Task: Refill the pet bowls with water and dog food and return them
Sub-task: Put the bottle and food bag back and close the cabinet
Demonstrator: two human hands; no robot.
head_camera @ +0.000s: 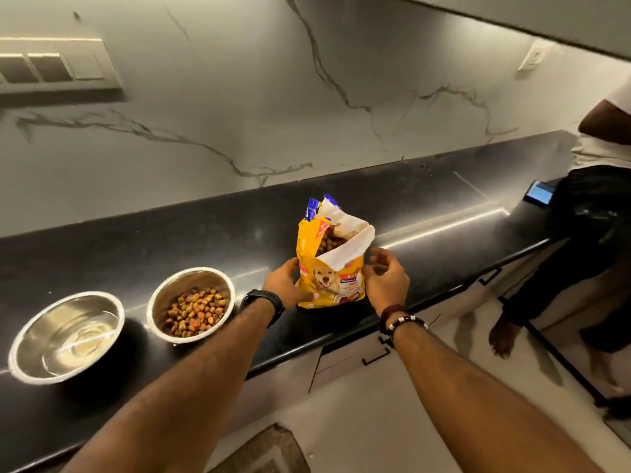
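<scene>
Hidden or unclear: the left hand's fingers are behind the bag's left edge, only the thumb shows on the front; small print on the bag is too blurred to read; the second person at the far right is cut off by the frame edge, only an arm, dark trousers and bare feet show
Bag: one yellow dog food bag (327, 268) stands upright on the black counter (170, 240), right of both bowls, its top torn open with kibble visible inside and a dog pictured on the front
Left hand (285, 288): pressed to the bag's left side, thumb curled onto the front, holding it; a black watch (263, 305) sits on the wrist
Right hand (384, 278): just beside the bag's right edge, fingers loosely curled and apart, gripping nothing; whether they touch the bag I cannot tell; beaded bracelets (401, 322) on the wrist
Bowls: two steel ones, near the counter's front edge, close together but apart
Food bowl (193, 305): the right one, just left of the left wrist, holds brown and orange kibble
Water bowl (66, 337): the left one, holds clear water
Switch plates: two on the marble wall, one far left (51, 68), one far right (534, 56)
Phone (539, 196): one lit screen lying on the counter's far right end, beside the second person (587, 213)
</scene>
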